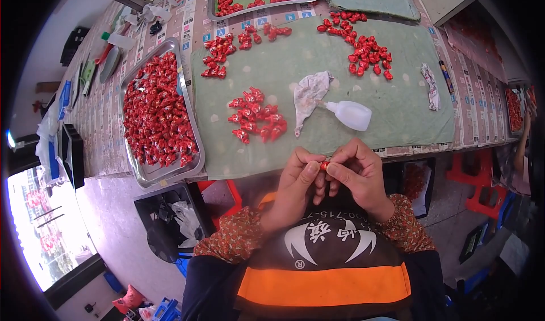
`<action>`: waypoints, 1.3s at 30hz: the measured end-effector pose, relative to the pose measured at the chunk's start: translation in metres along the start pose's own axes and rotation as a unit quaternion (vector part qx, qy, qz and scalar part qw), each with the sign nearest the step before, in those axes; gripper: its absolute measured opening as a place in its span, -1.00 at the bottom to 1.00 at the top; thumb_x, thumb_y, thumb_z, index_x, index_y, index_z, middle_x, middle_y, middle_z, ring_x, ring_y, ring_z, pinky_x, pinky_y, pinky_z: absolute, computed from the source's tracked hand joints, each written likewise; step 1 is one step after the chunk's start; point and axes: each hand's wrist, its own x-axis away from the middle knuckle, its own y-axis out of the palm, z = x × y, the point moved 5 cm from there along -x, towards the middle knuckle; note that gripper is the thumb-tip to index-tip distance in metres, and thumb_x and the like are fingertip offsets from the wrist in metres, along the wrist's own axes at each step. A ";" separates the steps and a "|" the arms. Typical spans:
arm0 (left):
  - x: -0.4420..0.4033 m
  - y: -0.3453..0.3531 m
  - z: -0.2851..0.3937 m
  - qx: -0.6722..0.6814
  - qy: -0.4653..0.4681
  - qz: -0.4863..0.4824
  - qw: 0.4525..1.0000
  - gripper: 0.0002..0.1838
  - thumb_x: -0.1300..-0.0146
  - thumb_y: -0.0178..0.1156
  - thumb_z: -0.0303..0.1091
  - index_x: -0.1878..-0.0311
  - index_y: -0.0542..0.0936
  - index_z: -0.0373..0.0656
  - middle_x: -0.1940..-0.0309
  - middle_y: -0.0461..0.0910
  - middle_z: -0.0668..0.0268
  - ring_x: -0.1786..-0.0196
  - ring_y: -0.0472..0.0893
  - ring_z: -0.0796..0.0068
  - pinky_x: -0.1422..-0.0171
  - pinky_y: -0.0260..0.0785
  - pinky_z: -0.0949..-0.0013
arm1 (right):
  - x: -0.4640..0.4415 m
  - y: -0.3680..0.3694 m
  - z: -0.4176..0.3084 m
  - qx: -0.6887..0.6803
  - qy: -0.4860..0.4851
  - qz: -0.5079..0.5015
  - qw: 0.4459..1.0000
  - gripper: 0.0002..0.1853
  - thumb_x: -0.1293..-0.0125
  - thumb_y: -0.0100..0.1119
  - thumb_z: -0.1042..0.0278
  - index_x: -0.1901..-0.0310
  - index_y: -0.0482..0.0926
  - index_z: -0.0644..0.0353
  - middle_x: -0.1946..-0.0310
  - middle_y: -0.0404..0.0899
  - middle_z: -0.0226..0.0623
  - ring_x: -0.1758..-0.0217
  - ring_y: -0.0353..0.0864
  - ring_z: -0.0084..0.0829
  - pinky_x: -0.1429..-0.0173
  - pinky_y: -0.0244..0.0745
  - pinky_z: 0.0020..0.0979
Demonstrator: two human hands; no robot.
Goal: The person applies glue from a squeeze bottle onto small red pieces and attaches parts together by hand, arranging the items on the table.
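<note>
Between the fingertips of both hands is a small red piece (324, 166), held just in front of the table's near edge. My left hand (299, 179) pinches it from the left, and my right hand (357, 173) pinches it from the right. Most of the piece is hidden by the fingers. Beyond the hands, a white squeeze bottle (352, 115) lies on its side on the green cloth (255, 156), its nozzle touching a crumpled white rag (311, 94). A cluster of red pieces (255, 114) lies to the left of the rag.
A metal tray (200, 156) heaped with red pieces stands at the left. Another tray (267, 7) is at the far edge. More red pieces (363, 51) lie at the back right, near a twisted rag (431, 88). Red stools (477, 179) stand below right.
</note>
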 end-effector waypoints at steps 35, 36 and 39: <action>-0.003 0.002 -0.001 -0.058 -0.021 0.060 0.996 -0.80 -0.52 -0.03 -0.20 0.12 0.27 -0.11 0.51 0.45 0.32 0.59 0.38 0.66 0.66 0.24 0.64 | 0.006 0.003 -0.010 0.270 -0.129 0.058 0.952 -0.93 -0.30 0.16 0.60 0.20 0.55 0.30 0.40 0.56 -0.26 0.34 0.58 -0.47 0.23 0.45 -0.47; -0.004 0.002 -0.001 -0.062 -0.018 0.060 0.996 -0.79 -0.52 -0.03 -0.20 0.13 0.26 -0.11 0.52 0.45 0.32 0.60 0.38 0.67 0.66 0.23 0.65 | 0.006 0.003 -0.010 0.273 -0.140 0.061 0.950 -0.94 -0.31 0.16 0.59 0.21 0.55 0.31 0.40 0.56 -0.26 0.34 0.58 -0.49 0.23 0.45 -0.48; -0.003 0.002 -0.002 -0.070 -0.016 0.057 0.996 -0.80 -0.53 -0.04 -0.21 0.13 0.26 -0.11 0.52 0.44 0.33 0.60 0.38 0.67 0.66 0.22 0.65 | 0.006 0.003 -0.012 0.273 -0.151 0.063 0.948 -0.95 -0.31 0.15 0.58 0.21 0.54 0.31 0.39 0.56 -0.27 0.35 0.57 -0.49 0.23 0.45 -0.48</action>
